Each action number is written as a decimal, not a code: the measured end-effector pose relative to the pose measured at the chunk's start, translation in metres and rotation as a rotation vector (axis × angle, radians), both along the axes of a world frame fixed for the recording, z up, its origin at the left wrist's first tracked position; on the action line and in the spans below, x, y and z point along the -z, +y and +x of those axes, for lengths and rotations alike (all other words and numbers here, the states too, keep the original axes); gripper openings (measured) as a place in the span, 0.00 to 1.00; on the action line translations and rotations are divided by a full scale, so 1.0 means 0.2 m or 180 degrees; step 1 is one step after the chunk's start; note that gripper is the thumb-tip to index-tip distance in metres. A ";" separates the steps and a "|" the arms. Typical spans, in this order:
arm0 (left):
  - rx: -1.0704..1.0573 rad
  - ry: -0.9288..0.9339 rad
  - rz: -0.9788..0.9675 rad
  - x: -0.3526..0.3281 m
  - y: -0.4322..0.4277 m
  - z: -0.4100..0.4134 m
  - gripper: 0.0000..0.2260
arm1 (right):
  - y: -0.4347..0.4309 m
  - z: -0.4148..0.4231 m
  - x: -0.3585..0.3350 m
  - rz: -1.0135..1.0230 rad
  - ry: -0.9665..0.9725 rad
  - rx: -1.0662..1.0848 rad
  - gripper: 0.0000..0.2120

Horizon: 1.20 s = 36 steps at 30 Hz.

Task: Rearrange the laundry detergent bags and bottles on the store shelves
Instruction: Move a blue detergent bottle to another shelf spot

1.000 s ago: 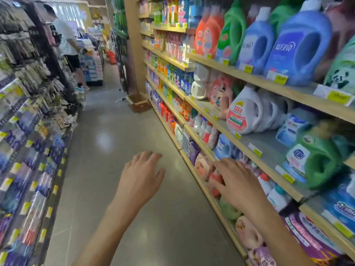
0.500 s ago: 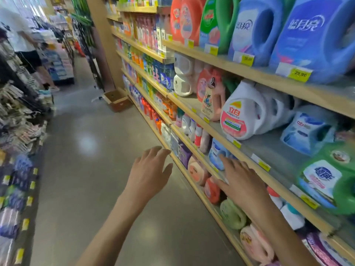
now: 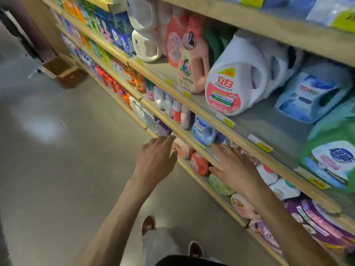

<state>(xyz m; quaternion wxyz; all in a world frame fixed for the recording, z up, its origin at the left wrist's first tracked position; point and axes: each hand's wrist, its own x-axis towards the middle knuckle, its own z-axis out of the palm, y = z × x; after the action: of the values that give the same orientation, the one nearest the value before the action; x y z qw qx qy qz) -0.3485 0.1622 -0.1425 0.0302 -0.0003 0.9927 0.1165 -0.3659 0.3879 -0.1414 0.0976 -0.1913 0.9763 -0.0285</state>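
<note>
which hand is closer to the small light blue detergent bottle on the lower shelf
Right. The right hand is just below and right of the small light blue detergent bottle, its fingertips almost at it. The left hand is further off to the left, out over the aisle.

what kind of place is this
Most likely a shop's laundry aisle: long wooden shelves carry yellow price tags on their edges, packed with detergent jugs and bottles, and a cardboard box sits on the aisle floor.
</note>
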 end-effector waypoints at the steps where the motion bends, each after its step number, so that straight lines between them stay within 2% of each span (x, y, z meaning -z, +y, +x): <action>1: 0.0041 -0.0033 0.0036 0.03 -0.02 -0.05 0.22 | -0.03 -0.03 0.02 -0.0039 -0.0017 0.0079 0.33; 6: 0.0412 -0.0106 0.0189 0.16 -0.18 -0.37 0.19 | -0.17 -0.21 0.12 0.0024 -0.0141 0.0461 0.36; 10: 0.0771 -0.0200 0.0203 0.33 -0.33 -0.63 0.20 | -0.32 -0.36 0.25 0.0273 -0.0457 0.0777 0.28; 18: 0.1378 -0.0318 0.0290 0.86 -0.40 -1.12 0.20 | -0.47 -0.68 0.83 0.0197 -0.0700 0.1660 0.29; 26: 0.1731 0.0085 0.0234 1.56 -0.31 -1.62 0.15 | -0.39 -1.06 1.39 0.0189 0.0335 0.2052 0.27; 31: 0.1943 0.0482 0.0445 1.90 -0.22 -1.78 0.18 | -0.35 -1.14 1.66 0.0183 0.0765 0.2277 0.30; 36: 0.2007 0.1012 0.1213 2.18 -0.14 -1.91 0.25 | -0.34 -1.20 1.85 0.0066 0.1420 0.2434 0.31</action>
<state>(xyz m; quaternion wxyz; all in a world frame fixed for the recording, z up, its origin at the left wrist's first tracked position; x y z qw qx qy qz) -0.7305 0.1337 -0.5785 -0.0901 0.3280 0.8970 0.2822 -0.6066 0.3194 -0.5112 -0.1311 0.1832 0.9742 -0.0108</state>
